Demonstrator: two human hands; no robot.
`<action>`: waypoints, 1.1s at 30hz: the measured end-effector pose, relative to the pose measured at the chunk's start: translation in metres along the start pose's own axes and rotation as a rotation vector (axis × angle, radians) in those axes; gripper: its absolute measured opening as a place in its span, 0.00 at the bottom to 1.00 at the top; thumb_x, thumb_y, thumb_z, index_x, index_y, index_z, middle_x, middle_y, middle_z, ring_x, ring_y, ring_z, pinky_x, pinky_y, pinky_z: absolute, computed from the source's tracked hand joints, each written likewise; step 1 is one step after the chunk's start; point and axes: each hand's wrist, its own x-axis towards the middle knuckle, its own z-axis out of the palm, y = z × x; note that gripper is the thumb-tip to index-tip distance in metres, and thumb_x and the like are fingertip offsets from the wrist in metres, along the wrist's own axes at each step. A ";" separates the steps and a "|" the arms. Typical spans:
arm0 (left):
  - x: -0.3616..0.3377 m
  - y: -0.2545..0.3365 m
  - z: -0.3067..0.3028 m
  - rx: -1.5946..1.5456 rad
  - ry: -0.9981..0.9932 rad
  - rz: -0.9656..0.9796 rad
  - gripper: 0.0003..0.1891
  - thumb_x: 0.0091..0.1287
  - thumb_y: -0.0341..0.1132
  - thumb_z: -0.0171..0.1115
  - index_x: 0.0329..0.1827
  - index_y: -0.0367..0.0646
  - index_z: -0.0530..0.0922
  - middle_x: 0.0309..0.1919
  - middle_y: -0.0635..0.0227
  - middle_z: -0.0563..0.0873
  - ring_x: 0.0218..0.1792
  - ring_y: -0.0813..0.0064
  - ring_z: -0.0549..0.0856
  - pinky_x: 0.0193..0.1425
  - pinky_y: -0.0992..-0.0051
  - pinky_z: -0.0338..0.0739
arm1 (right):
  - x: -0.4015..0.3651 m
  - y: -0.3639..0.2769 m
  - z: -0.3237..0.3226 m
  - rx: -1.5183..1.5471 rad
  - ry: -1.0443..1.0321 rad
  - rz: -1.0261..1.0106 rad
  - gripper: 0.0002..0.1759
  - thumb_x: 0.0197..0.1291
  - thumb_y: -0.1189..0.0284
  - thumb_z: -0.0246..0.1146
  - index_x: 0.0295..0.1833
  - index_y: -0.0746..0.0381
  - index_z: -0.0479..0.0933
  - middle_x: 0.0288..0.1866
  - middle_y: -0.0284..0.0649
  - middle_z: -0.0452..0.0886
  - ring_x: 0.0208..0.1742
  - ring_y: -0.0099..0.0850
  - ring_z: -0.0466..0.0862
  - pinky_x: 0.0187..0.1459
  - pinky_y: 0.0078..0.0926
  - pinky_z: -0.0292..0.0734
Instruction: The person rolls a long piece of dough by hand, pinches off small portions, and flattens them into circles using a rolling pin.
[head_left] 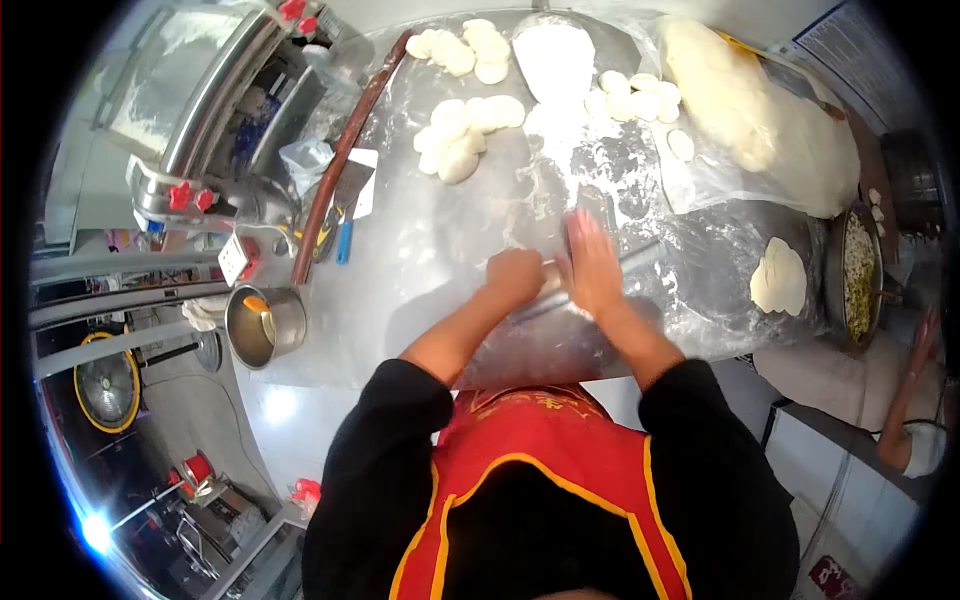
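Observation:
My left hand (515, 275) is closed in a fist low over the floured steel worktop (400, 260); whatever its fingers hold is hidden. Beside it my right hand (593, 265) lies flat with fingers stretched, its palm over a thin rolling pin (638, 256) that slants across the worktop and is smeared by motion. A pale bit of dough (551, 280) shows between the two hands. Further up the worktop sit a heap of white flour (555, 62) and piles of flat dough rounds (455, 135). Off to the right lies a flattened dough sheet (778, 278).
A large dough mass (720, 95) rests under plastic at the back right. Near the right edge stands a pan of chopped filling (858, 275), with another person's arm (912, 380) below it. A long brown rod (345, 160) and a metal pot (265, 325) are at left.

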 end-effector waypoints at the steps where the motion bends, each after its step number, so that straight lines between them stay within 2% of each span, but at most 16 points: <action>1: 0.002 -0.003 -0.001 0.042 -0.046 0.037 0.13 0.66 0.42 0.57 0.44 0.48 0.85 0.39 0.57 0.88 0.43 0.55 0.87 0.45 0.58 0.80 | -0.033 0.005 -0.001 0.007 -0.028 -0.018 0.36 0.66 0.58 0.58 0.73 0.65 0.61 0.75 0.53 0.63 0.74 0.48 0.65 0.71 0.50 0.59; 3: 0.022 -0.005 0.016 0.015 0.051 0.204 0.09 0.64 0.38 0.60 0.40 0.46 0.85 0.38 0.56 0.88 0.43 0.54 0.87 0.44 0.56 0.80 | -0.095 0.009 -0.016 0.079 0.016 -0.105 0.37 0.63 0.59 0.60 0.74 0.62 0.61 0.75 0.51 0.64 0.72 0.49 0.67 0.70 0.52 0.59; 4: 0.031 -0.004 0.022 -0.004 0.100 0.283 0.07 0.63 0.36 0.62 0.37 0.45 0.85 0.38 0.55 0.88 0.42 0.53 0.87 0.44 0.55 0.80 | -0.118 0.007 -0.029 0.063 -0.294 0.016 0.41 0.60 0.58 0.64 0.75 0.60 0.60 0.77 0.48 0.60 0.75 0.49 0.62 0.73 0.52 0.53; 8: 0.091 0.080 0.028 -0.142 0.021 0.645 0.10 0.63 0.37 0.62 0.45 0.46 0.81 0.39 0.52 0.86 0.43 0.49 0.84 0.47 0.54 0.77 | -0.155 0.012 -0.028 0.016 -0.175 -0.110 0.39 0.59 0.56 0.64 0.74 0.54 0.62 0.76 0.44 0.60 0.75 0.45 0.61 0.73 0.55 0.50; 9: 0.108 0.095 0.037 -0.477 0.136 0.785 0.10 0.65 0.39 0.61 0.43 0.45 0.81 0.41 0.52 0.85 0.47 0.48 0.83 0.50 0.56 0.76 | -0.155 0.010 -0.027 0.020 -0.186 -0.110 0.38 0.59 0.56 0.64 0.74 0.53 0.62 0.75 0.43 0.60 0.75 0.44 0.61 0.73 0.55 0.49; 10: 0.107 0.118 0.011 -0.703 0.047 0.661 0.12 0.65 0.39 0.60 0.46 0.42 0.80 0.46 0.51 0.84 0.52 0.48 0.81 0.54 0.55 0.74 | -0.153 0.011 -0.024 0.053 -0.177 -0.085 0.38 0.58 0.55 0.64 0.73 0.52 0.63 0.74 0.42 0.62 0.74 0.43 0.62 0.72 0.56 0.51; 12: 0.144 0.122 0.008 -0.807 0.538 0.564 0.15 0.65 0.38 0.60 0.48 0.37 0.77 0.47 0.49 0.82 0.52 0.47 0.79 0.55 0.53 0.71 | -0.145 0.014 -0.020 0.090 -0.181 -0.087 0.37 0.59 0.53 0.64 0.72 0.52 0.64 0.74 0.41 0.62 0.74 0.42 0.62 0.72 0.56 0.53; 13: 0.193 0.095 0.014 -0.553 0.770 0.488 0.17 0.65 0.35 0.59 0.53 0.31 0.75 0.51 0.45 0.80 0.56 0.47 0.77 0.59 0.55 0.70 | -0.142 0.013 -0.019 0.109 -0.181 -0.083 0.36 0.60 0.53 0.64 0.72 0.52 0.64 0.74 0.41 0.62 0.74 0.41 0.62 0.72 0.55 0.55; 15: 0.201 0.034 -0.050 -0.082 0.834 0.212 0.17 0.59 0.26 0.57 0.52 0.30 0.76 0.48 0.44 0.79 0.52 0.48 0.77 0.58 0.55 0.70 | -0.134 0.015 -0.019 0.107 -0.192 -0.067 0.36 0.60 0.51 0.62 0.71 0.53 0.64 0.72 0.40 0.65 0.72 0.40 0.64 0.72 0.54 0.56; 16: 0.240 -0.019 -0.042 0.616 0.920 0.000 0.16 0.59 0.27 0.56 0.50 0.31 0.76 0.49 0.48 0.80 0.52 0.49 0.77 0.59 0.52 0.68 | -0.134 0.013 -0.019 0.112 -0.166 -0.067 0.37 0.60 0.50 0.62 0.71 0.53 0.64 0.71 0.40 0.66 0.72 0.40 0.65 0.72 0.53 0.56; 17: 0.198 -0.022 -0.095 0.196 0.758 -0.029 0.18 0.63 0.32 0.56 0.55 0.32 0.76 0.57 0.48 0.79 0.62 0.48 0.74 0.67 0.49 0.64 | -0.135 0.012 -0.018 0.117 -0.143 -0.066 0.37 0.60 0.50 0.62 0.71 0.53 0.64 0.71 0.39 0.66 0.71 0.40 0.65 0.72 0.53 0.56; 19: 0.180 -0.041 -0.130 0.418 0.679 -0.204 0.21 0.64 0.37 0.57 0.58 0.35 0.76 0.59 0.50 0.79 0.64 0.50 0.72 0.72 0.47 0.59 | -0.137 0.012 -0.017 0.093 -0.128 -0.076 0.37 0.59 0.50 0.62 0.71 0.53 0.64 0.70 0.39 0.67 0.70 0.39 0.66 0.72 0.52 0.56; 22: 0.177 -0.062 -0.146 0.296 0.601 -0.197 0.16 0.58 0.42 0.64 0.46 0.43 0.80 0.48 0.60 0.82 0.56 0.55 0.76 0.66 0.44 0.61 | -0.135 0.012 -0.018 0.086 -0.129 -0.071 0.37 0.59 0.50 0.62 0.71 0.53 0.64 0.69 0.39 0.68 0.69 0.38 0.67 0.72 0.51 0.56; 28: 0.136 -0.041 -0.142 0.316 0.604 0.234 0.14 0.58 0.33 0.63 0.48 0.43 0.80 0.48 0.58 0.82 0.56 0.54 0.78 0.61 0.56 0.70 | -0.136 0.012 -0.017 0.114 -0.086 -0.071 0.37 0.55 0.53 0.64 0.70 0.53 0.66 0.68 0.37 0.69 0.68 0.38 0.68 0.71 0.53 0.55; 31: 0.102 -0.024 -0.119 -0.074 0.361 0.283 0.11 0.58 0.26 0.61 0.44 0.41 0.78 0.45 0.55 0.82 0.51 0.51 0.79 0.54 0.58 0.73 | -0.137 0.013 -0.013 0.095 -0.078 -0.078 0.37 0.55 0.53 0.64 0.70 0.52 0.66 0.67 0.37 0.69 0.68 0.38 0.68 0.71 0.53 0.54; 33: 0.087 -0.025 -0.083 -0.178 0.369 0.401 0.12 0.59 0.25 0.60 0.46 0.39 0.77 0.45 0.52 0.82 0.49 0.49 0.80 0.54 0.57 0.74 | -0.140 0.013 -0.012 0.078 -0.066 -0.090 0.37 0.55 0.53 0.64 0.70 0.52 0.66 0.67 0.38 0.69 0.68 0.38 0.68 0.71 0.53 0.54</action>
